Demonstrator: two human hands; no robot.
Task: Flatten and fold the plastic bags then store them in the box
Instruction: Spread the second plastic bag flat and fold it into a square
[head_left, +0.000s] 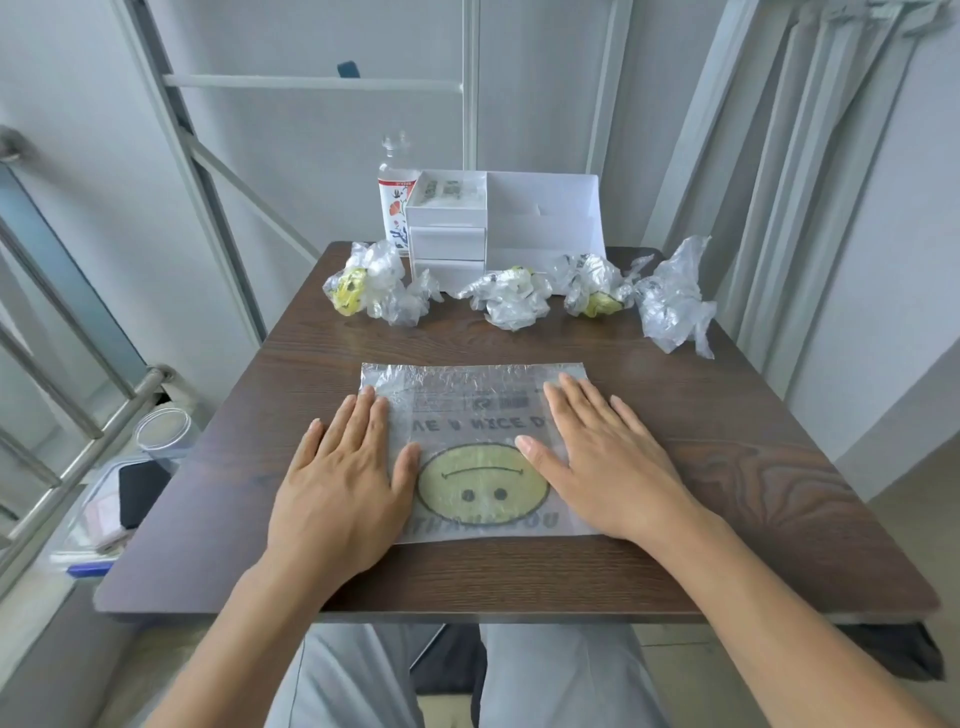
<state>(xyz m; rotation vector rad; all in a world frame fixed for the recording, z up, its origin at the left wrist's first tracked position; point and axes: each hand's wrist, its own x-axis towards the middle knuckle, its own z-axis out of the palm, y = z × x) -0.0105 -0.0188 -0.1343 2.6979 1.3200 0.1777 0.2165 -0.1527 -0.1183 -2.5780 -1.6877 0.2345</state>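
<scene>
A clear plastic bag (470, 410) with a yellow smiley face lies spread flat on the dark wooden table (753, 467), print upside down to me. My left hand (343, 483) presses its left edge with straight fingers. My right hand (602, 457) lies flat on its right side. Several crumpled plastic bags (511, 299) sit in a row at the far end of the table. Behind them stands a white box (545, 223) with drawers on its left; a folded bag (447, 189) lies in its top left compartment.
A clear bottle with a flowered label (396, 197) stands left of the box. To the table's left, a metal railing (78, 410) and a bin holding a clear jar (163, 431) and a dark device. White frames and curtains stand behind and to the right.
</scene>
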